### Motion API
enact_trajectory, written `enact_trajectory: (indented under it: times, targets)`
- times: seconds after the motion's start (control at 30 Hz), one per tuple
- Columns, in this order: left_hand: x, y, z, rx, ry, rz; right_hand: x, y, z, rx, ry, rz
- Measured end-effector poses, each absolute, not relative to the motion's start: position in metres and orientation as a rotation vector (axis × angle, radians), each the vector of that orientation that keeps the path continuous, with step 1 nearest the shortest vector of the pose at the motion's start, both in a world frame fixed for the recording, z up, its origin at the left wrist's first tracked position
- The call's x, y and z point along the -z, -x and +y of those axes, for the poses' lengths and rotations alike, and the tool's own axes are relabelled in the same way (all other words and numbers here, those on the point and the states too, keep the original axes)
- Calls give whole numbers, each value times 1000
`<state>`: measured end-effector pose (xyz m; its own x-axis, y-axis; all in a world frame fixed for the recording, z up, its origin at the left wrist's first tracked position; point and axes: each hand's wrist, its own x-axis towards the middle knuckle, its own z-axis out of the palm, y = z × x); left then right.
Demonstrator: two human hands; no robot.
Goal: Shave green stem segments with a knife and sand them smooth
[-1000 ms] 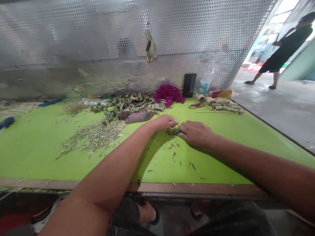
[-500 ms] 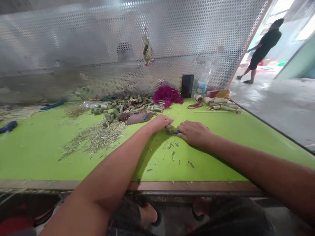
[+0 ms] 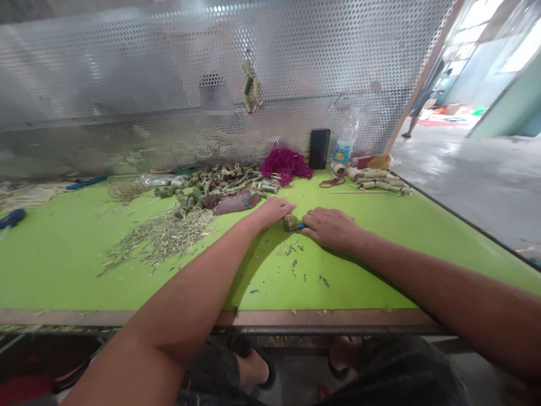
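My left hand and my right hand meet on the green table, fingers curled. Between them lies a small green bamboo piece, gripped by the left fingers. The right hand presses a blue-handled tool against it; only the tool's tip shows. Small green shavings lie just in front of the hands.
A pile of cut bamboo pieces, a heap of slivers, magenta string, a black phone, a water bottle and rolled pieces line the back. A perforated metal screen stands behind. A person walks far right.
The hands have stayed together on the bamboo piece, shifting only slightly. The person in the background has walked farther away towards the doorway. The view has drifted a little.
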<state>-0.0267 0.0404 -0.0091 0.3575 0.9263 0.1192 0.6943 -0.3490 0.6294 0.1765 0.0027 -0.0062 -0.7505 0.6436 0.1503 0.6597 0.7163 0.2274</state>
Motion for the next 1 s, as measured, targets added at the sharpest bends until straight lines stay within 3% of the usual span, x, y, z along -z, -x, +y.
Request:
enact_trajectory:
  times: [0.2, 0.6, 1.0]
  targets:
    - [2, 24, 34, -591, -2310, 1099, -3, -188, -2, 320, 1106, -2862]
    - [-1, 22, 27, -508, -2480, 1061, -3, -184, -8, 249, 1284, -2686]
    - [-1, 25, 30, -471, -2278, 1052, -1, -182, -8, 317, 1213, -2698]
